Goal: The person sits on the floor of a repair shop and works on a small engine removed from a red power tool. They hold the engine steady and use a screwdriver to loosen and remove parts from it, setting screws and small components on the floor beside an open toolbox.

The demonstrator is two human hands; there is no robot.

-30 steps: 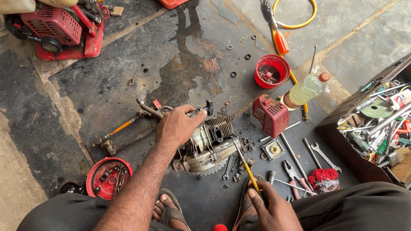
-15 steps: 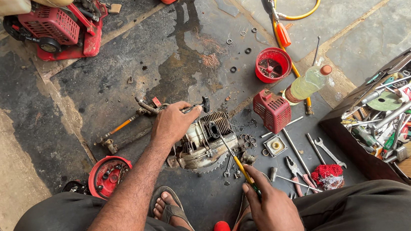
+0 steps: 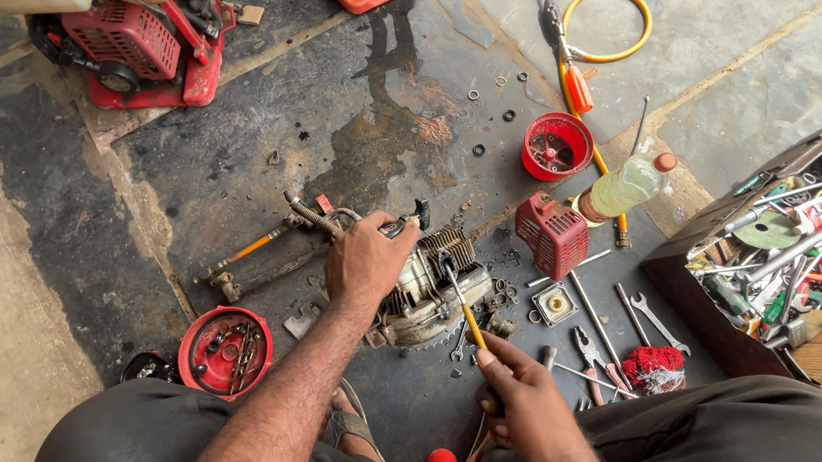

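Note:
A small grey finned engine block [image 3: 431, 288] lies on the dark stained floor. My left hand [image 3: 366, 262] rests on its left side and grips it. My right hand [image 3: 527, 405] holds a yellow-handled screwdriver [image 3: 462, 309], whose tip touches the top of the engine. Small washers and nuts [image 3: 505, 295] lie just right of the engine.
A red engine cover [image 3: 553, 235], red cup [image 3: 557, 146], plastic bottle [image 3: 626, 186], spanners [image 3: 649, 319] and pliers [image 3: 588, 359] lie to the right. An open wooden toolbox [image 3: 780, 257] stands far right. A red lid with parts [image 3: 226, 351] sits lower left, a red machine [image 3: 137, 49] upper left.
My right hand has lifted the screwdriver from the floor and brought its tip onto the engine. My left hand has stayed on the engine.

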